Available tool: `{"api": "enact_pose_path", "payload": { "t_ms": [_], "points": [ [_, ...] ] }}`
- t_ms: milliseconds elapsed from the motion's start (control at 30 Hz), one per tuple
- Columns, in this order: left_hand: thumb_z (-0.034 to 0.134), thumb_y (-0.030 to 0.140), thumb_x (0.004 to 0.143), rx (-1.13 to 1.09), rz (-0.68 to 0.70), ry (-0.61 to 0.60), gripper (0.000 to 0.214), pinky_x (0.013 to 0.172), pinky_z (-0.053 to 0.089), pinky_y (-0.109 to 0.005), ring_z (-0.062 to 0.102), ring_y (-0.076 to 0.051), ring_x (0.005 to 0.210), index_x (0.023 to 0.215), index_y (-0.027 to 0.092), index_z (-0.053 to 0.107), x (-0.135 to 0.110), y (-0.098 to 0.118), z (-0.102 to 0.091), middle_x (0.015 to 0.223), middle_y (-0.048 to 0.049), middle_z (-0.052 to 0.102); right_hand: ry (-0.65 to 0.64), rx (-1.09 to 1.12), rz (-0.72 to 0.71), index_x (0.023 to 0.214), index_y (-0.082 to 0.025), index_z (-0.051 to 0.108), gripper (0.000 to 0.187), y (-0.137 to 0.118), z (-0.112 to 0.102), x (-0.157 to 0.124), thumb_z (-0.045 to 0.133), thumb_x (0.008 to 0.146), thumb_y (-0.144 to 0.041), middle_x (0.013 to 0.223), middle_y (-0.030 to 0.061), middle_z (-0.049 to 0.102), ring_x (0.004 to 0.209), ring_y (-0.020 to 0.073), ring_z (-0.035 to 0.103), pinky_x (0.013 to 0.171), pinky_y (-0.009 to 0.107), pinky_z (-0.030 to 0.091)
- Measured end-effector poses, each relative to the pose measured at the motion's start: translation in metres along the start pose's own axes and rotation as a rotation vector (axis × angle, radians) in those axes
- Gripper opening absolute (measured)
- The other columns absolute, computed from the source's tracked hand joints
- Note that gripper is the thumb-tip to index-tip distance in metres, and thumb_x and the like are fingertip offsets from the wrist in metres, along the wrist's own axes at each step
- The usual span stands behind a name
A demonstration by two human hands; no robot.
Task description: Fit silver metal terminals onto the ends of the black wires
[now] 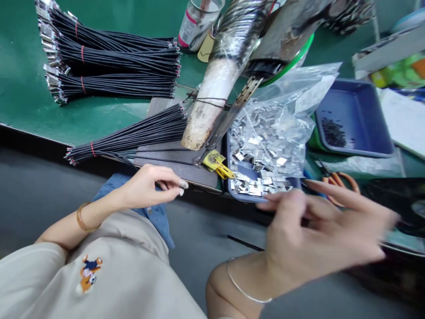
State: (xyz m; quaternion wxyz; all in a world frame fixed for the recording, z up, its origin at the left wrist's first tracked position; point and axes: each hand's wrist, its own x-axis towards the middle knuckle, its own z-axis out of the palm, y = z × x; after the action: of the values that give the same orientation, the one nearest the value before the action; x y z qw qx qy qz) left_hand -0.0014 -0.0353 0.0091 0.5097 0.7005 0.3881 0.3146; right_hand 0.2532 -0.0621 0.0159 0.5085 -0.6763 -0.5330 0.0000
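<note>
My left hand (pixel 151 188) hovers in front of the bench edge, thumb and forefinger pinched together. Whatever lies between those fingertips is too small to make out. Behind it a bundle of black wires (pixel 142 133), tied with a red band, rests partly on a dark board (pixel 209 175). My right hand (pixel 318 226), smeared by motion, passes in front of a blue tray (pixel 237 195). Small bent metal pieces (pixel 252 184) fill this tray, some inside a clear plastic bag (pixel 282 115). Blur hides whether the right fingers hold anything.
Tied bundles of black wires with metal ends (pixel 116 57) lie at the back left. A metal arm and a wrapped duct (pixel 215 88) overhang the board. Yellow-handled tool (pixel 224 169), orange-handled scissors (pixel 345 181), a jar (pixel 195 26) and a second blue tray (pixel 361 115) with dark bits stand around.
</note>
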Motion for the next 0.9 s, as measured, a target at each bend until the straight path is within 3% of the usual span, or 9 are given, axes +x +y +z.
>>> {"api": "enact_pose_path", "payload": {
  "t_ms": [133, 233, 367, 467, 533, 700, 767, 833, 900],
  "points": [
    [0.055, 0.022, 0.094, 0.409, 0.195, 0.284, 0.020, 0.085, 0.051, -0.035, 0.062, -0.019, 0.085, 0.092, 0.015, 0.074, 0.016, -0.010, -0.005, 0.090, -0.0094, 0.071, -0.266, -0.343, -0.173, 0.069, -0.024, 0.058, 0.031, 0.032, 0.009, 0.029, 0.061, 0.088, -0.049, 0.062, 0.0035, 0.065, 0.053, 0.0184, 0.061, 0.056, 0.035, 0.045],
    [0.051, 0.019, 0.096, 0.748, 0.220, 0.192, 0.021, 0.085, 0.049, -0.038, 0.057, -0.024, 0.093, 0.089, 0.013, 0.071, 0.031, -0.016, -0.006, 0.095, -0.0126, 0.067, -0.412, -0.451, -0.328, 0.063, -0.025, 0.053, 0.038, 0.056, 0.017, 0.044, 0.052, 0.092, -0.050, 0.072, 0.0065, 0.068, 0.060, 0.0178, 0.057, 0.057, 0.033, 0.039],
    [0.042, 0.013, 0.096, 0.865, 0.191, 0.137, 0.025, 0.085, 0.047, -0.036, 0.056, -0.025, 0.093, 0.094, 0.011, 0.067, 0.038, -0.018, -0.001, 0.093, -0.0134, 0.066, -0.410, -0.561, -0.414, 0.064, -0.023, 0.049, 0.029, 0.065, 0.024, 0.050, 0.050, 0.090, -0.037, 0.068, 0.0049, 0.062, 0.064, 0.0194, 0.054, 0.056, 0.031, 0.030],
    [0.042, 0.014, 0.096, 0.744, 0.190, 0.136, 0.024, 0.082, 0.045, -0.034, 0.057, -0.023, 0.086, 0.094, 0.012, 0.066, 0.032, -0.011, -0.001, 0.086, -0.0109, 0.067, -0.443, -0.666, -0.451, 0.066, -0.022, 0.047, 0.018, 0.060, 0.025, 0.049, 0.054, 0.082, -0.025, 0.065, 0.0038, 0.058, 0.062, 0.0178, 0.051, 0.053, 0.030, 0.023],
    [0.050, 0.016, 0.094, 0.579, 0.198, 0.037, 0.017, 0.077, 0.044, -0.030, 0.059, -0.021, 0.079, 0.090, 0.014, 0.067, 0.025, -0.003, -0.004, 0.081, -0.0081, 0.069, -0.484, -0.748, -0.482, 0.067, -0.022, 0.048, 0.015, 0.056, 0.026, 0.049, 0.056, 0.079, -0.022, 0.064, 0.0033, 0.056, 0.058, 0.0160, 0.047, 0.052, 0.029, 0.019],
    [0.068, 0.012, 0.083, 0.125, 0.184, -0.547, 0.011, 0.062, 0.041, -0.022, 0.059, -0.011, 0.058, 0.074, 0.017, 0.072, 0.016, 0.017, -0.017, 0.066, -0.0012, 0.070, -0.587, -0.834, -0.553, 0.068, -0.020, 0.049, 0.013, 0.050, 0.031, 0.054, 0.055, 0.079, -0.019, 0.063, 0.0013, 0.054, 0.049, 0.0116, 0.034, 0.050, 0.030, 0.013],
    [0.068, 0.014, 0.083, -0.026, 0.119, -0.697, 0.011, 0.057, 0.040, -0.020, 0.057, -0.009, 0.052, 0.073, 0.017, 0.072, 0.017, 0.019, -0.018, 0.058, -0.0001, 0.067, -0.588, -0.807, -0.535, 0.068, -0.021, 0.048, 0.013, 0.050, 0.031, 0.055, 0.053, 0.079, -0.018, 0.061, 0.0007, 0.051, 0.048, 0.0114, 0.033, 0.051, 0.029, 0.014],
    [0.067, 0.019, 0.085, -0.199, -0.008, -0.655, 0.009, 0.053, 0.041, -0.019, 0.057, -0.009, 0.049, 0.078, 0.015, 0.071, 0.018, 0.018, -0.016, 0.054, 0.0005, 0.063, -0.575, -0.726, -0.486, 0.067, -0.021, 0.046, 0.013, 0.050, 0.029, 0.055, 0.052, 0.079, -0.019, 0.061, 0.0007, 0.051, 0.049, 0.0122, 0.038, 0.051, 0.028, 0.018],
    [0.065, 0.025, 0.086, -0.380, -0.142, -0.455, 0.012, 0.048, 0.040, -0.018, 0.055, -0.008, 0.048, 0.083, 0.013, 0.068, 0.020, 0.015, -0.011, 0.054, 0.0017, 0.061, -0.531, -0.581, -0.421, 0.068, -0.022, 0.046, 0.014, 0.048, 0.025, 0.053, 0.051, 0.081, -0.024, 0.062, 0.0015, 0.054, 0.052, 0.0139, 0.045, 0.052, 0.027, 0.025]
  ]
}}
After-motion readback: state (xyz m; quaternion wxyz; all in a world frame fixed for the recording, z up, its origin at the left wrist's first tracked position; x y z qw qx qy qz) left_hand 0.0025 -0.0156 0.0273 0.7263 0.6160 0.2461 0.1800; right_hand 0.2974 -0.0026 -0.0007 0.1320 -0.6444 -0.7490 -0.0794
